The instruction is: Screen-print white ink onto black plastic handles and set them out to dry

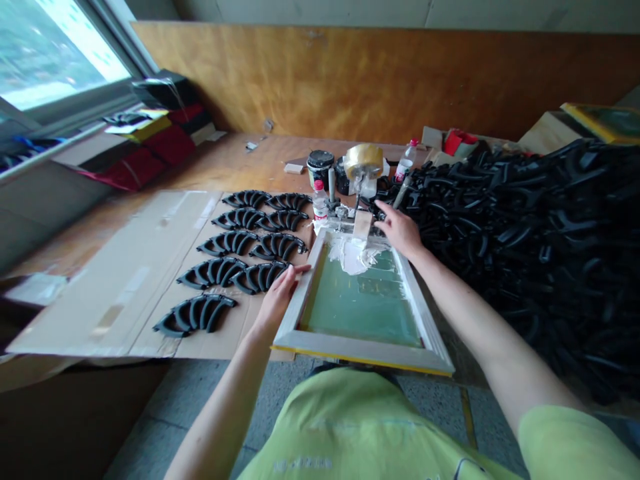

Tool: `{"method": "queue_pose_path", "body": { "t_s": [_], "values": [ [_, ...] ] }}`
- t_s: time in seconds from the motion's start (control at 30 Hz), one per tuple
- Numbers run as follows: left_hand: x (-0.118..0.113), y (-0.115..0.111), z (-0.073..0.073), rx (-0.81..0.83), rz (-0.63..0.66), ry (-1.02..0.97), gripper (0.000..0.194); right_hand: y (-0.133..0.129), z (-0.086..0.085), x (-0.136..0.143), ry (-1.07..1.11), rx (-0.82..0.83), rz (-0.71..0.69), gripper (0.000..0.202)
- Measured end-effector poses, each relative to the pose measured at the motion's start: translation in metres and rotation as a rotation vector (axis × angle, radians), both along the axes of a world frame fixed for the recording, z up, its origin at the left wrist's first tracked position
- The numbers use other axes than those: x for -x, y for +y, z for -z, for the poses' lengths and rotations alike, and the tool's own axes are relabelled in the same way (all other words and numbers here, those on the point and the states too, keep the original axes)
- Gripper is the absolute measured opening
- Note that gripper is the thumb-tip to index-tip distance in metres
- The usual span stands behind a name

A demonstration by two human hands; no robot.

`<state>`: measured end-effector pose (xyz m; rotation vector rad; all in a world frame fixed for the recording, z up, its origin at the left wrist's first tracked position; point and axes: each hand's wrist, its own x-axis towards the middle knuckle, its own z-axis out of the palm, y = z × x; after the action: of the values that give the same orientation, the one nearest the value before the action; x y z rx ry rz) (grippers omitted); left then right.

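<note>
- Nearest the person: screen frame (360, 355), lying btwn the two hands, its near bar closest to the body; green mesh (360, 310) inside it.
- L hand (280, 293): at the frame's left side bar, fingers fairly straight and together, tips touching the bar; can't see it gripping anything.
- Left of L hand: cardboard sheet (145, 273) w/ curved black parts (197, 315) set out in fanned grps. Laid out: 9 grps, i.e. 4 farther rows of 2 + 1 single grp in the nearest row, so by my read that row is half the others.
- Ahead of L hand, on the mesh's far end: white paste (355, 259), thick & smeared; most of the mesh nearer the body shows green, w/ no thick paste on it.
- R hand (403, 230): past the frame's far right corner, loosely open, index out, no obj visible in it. Just left of it, pale block (362, 225) upright at the paste; contact unclear.
- Right of R hand: big heap (500, 220) of loose black parts, far more than the laid-out grps; looks like the bulk is un-arranged. Can't tell if any are marked.
- Beyond both hands: tape roll (363, 159) on a stand, red-capped bottle (320, 200), black tub (320, 167), 2nd bottle (407, 161).
- Farthest: wooden backboard (350, 87).
</note>
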<state>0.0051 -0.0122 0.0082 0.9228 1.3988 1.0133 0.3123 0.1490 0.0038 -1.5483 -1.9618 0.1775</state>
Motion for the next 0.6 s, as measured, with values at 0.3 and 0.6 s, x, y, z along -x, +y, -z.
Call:
{"method": "queue_pose_path", "body": {
  "t_s": [0.3,0.6],
  "values": [
    [-0.036,0.06,-0.046,-0.324,-0.135,-0.362,0.051,-0.07,0.093,-0.032,0.094,0.145,-0.055,0.027],
    [-0.077,-0.026,0.059,0.351,0.024,-0.529,0.035,-0.148,0.078,0.06,0.071,0.068,-0.469,0.02]
  ]
}}
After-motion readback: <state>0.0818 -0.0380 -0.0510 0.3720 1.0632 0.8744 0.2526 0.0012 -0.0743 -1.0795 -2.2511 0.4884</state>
